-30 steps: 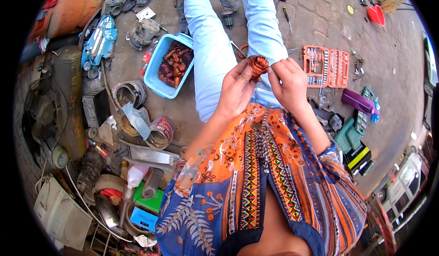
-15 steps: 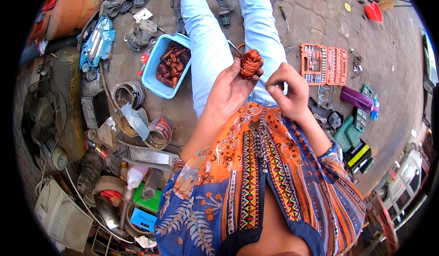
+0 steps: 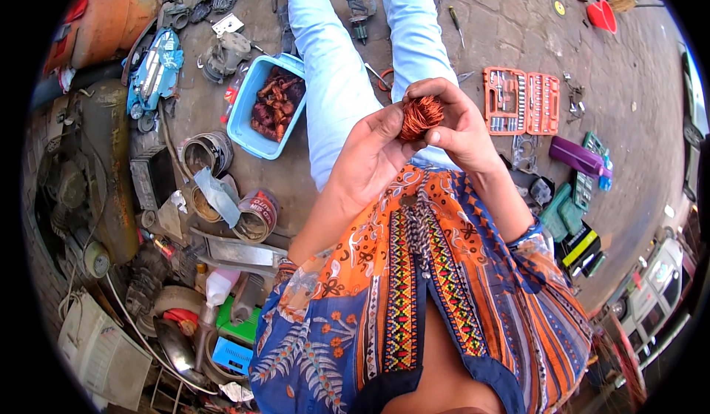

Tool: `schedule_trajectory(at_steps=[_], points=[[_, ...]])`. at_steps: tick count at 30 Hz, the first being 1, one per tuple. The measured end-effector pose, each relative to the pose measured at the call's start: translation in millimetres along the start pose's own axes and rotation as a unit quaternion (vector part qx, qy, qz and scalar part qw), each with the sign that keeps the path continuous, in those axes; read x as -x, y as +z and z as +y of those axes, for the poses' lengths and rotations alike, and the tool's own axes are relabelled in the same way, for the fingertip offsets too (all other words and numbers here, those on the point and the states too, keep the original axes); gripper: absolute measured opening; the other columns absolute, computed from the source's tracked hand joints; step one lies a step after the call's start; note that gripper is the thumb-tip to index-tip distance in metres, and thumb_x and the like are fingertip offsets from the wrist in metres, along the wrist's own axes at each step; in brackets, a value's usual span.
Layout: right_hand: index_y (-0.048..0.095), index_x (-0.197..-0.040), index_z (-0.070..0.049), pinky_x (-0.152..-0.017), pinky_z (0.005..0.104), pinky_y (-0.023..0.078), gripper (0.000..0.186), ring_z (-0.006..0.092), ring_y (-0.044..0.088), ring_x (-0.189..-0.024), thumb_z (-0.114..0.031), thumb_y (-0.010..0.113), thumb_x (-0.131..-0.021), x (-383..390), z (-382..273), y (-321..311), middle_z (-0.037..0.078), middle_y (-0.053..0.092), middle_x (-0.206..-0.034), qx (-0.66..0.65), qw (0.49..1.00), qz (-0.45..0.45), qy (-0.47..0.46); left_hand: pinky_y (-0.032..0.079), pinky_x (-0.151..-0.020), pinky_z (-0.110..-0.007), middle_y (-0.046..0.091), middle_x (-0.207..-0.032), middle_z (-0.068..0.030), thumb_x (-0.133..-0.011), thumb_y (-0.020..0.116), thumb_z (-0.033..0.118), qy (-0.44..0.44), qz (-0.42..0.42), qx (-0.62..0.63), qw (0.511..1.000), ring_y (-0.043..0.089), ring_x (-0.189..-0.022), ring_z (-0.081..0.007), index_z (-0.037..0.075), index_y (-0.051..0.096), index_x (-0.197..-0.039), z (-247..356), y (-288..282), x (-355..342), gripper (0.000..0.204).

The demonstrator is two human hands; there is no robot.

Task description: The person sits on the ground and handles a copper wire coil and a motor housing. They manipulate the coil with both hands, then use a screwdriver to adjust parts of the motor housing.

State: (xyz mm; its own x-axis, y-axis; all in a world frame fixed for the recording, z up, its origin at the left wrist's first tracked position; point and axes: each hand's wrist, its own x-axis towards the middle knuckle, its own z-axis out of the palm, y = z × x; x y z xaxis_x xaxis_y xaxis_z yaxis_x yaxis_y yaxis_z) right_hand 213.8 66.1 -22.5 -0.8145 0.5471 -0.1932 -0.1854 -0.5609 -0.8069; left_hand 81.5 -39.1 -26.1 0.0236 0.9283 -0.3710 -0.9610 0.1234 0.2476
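A ball of reddish copper wire [image 3: 422,116] is held between both hands above my lap. My left hand [image 3: 373,144] grips it from the left with thumb and fingers, palm turned up. My right hand [image 3: 458,133] wraps round its far and right side, thumb at the lower right. To the left of my outstretched legs sits a light blue plastic bin [image 3: 239,130] with more copper wire bundles [image 3: 277,102] in it.
An orange socket-set case [image 3: 542,103] lies open at right, near a purple pouch [image 3: 577,155] and green cases [image 3: 563,208]. Metal parts, cans [image 3: 257,214], an orange cylinder [image 3: 111,29] and clutter crowd the left. Parked cars [image 3: 658,281] show at the right edge.
My right hand came off the wire ball, then closed round it again from the far and right side. The ball has shifted slightly and turned between my fingers.
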Motion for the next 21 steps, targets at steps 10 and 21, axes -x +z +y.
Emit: schedule_trajectory(at_steps=[10,21], points=[[0.052,-0.12,0.002,-0.102,0.0347,0.035,0.046,0.0225,0.049,-0.116,-0.011,0.07,-0.079,1.3,-1.2,9.1,0.013,0.053,-0.119,0.187,0.976,0.017,-0.109,0.044,-0.094,-0.035,0.059,-0.115,-0.0128,-0.096,0.052,0.026,0.074,0.029,-0.101,0.992,0.056,-0.105,-0.0198,-0.007,0.047,-0.127,1.9,20.2,5.3,0.045],[0.052,-0.122,-0.003,-0.096,0.0372,0.038,0.041,0.0289,0.049,-0.11,-0.013,0.063,-0.083,-25.2,22.9,9.3,0.014,0.056,-0.117,0.394,0.913,0.042,-0.098,0.047,-0.096,-0.038,0.058,-0.116,-0.0145,-0.097,0.051,0.025,0.063,0.106,-0.037,0.992,0.058,-0.109,-0.0251,-0.007,0.049,-0.122,9.1,-17.2,-8.8,0.041]])
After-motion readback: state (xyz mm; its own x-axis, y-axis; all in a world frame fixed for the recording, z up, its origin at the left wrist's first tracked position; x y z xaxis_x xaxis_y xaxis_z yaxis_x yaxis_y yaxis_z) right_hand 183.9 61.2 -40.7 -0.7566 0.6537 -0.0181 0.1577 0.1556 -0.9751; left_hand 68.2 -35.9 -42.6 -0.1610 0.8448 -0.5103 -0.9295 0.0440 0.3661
